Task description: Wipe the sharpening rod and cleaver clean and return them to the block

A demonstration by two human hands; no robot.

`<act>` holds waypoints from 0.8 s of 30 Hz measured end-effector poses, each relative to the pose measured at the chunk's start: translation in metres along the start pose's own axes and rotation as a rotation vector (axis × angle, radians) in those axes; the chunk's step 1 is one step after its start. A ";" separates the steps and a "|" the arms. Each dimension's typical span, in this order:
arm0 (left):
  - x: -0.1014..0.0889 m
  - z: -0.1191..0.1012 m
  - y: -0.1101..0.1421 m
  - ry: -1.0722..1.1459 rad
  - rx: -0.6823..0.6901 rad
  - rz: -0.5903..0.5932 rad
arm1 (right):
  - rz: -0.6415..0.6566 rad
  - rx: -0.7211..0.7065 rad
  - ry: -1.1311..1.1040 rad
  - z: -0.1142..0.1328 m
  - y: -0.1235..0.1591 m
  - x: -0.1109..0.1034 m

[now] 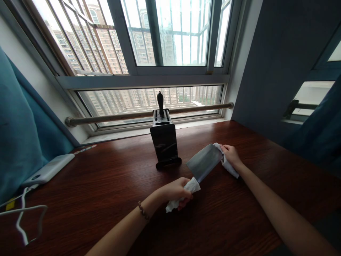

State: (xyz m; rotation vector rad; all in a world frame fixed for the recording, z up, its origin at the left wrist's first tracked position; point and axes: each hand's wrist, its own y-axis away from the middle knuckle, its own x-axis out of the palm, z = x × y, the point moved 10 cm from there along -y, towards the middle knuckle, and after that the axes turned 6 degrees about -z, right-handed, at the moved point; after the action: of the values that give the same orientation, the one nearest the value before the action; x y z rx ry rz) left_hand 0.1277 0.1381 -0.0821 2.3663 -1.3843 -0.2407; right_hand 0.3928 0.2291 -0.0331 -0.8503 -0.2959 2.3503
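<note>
- The left hand [172,190] was clamped around the white wrap [195,184] at the near end of a broad knife [204,161]; any handle inside that grip was hidden.
- The right hand [230,154] pinched a white cloth [230,169], which lay against the blade's far end and hung down just below the fingers.
- The knife thus lay between the two hands, slanting from the left hand forward to the right hand. Whether it touched the table [112,188] could not be told.
- Done, as far as could be judged: the knife was out and gripped, and the cloth was on the blade, so handling the blade with the cloth seemed under way.
- Left, by the same judgement: the cloth covered only the end by the right hand, and the broad face nearer the left hand was bare. Whether that face had been wiped could not be told.
- Ahead of the left hand, well apart from the fingers, stood an upright black knife block [163,144], with one dark handle [160,101] rising from its top. The knife was not in it.
</note>
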 end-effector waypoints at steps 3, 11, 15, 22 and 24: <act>0.003 0.000 0.002 -0.020 -0.012 0.017 | -0.048 0.000 -0.033 0.002 0.002 0.000; 0.006 -0.001 0.004 -0.047 -0.004 0.040 | -0.139 -0.041 -0.088 0.009 -0.003 -0.012; 0.007 -0.001 0.004 0.010 0.029 0.098 | -0.126 -0.070 -0.170 0.015 -0.001 -0.012; 0.008 -0.001 0.003 0.053 0.053 0.122 | -0.151 -0.035 -0.362 0.020 0.002 -0.023; 0.009 -0.002 0.004 0.055 0.051 0.122 | -0.170 -0.012 -0.411 0.018 0.002 -0.026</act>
State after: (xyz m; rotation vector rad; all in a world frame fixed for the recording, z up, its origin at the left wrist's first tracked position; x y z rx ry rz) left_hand 0.1300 0.1292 -0.0782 2.3001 -1.5191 -0.1062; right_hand 0.3962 0.2114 -0.0066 -0.3235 -0.5287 2.3463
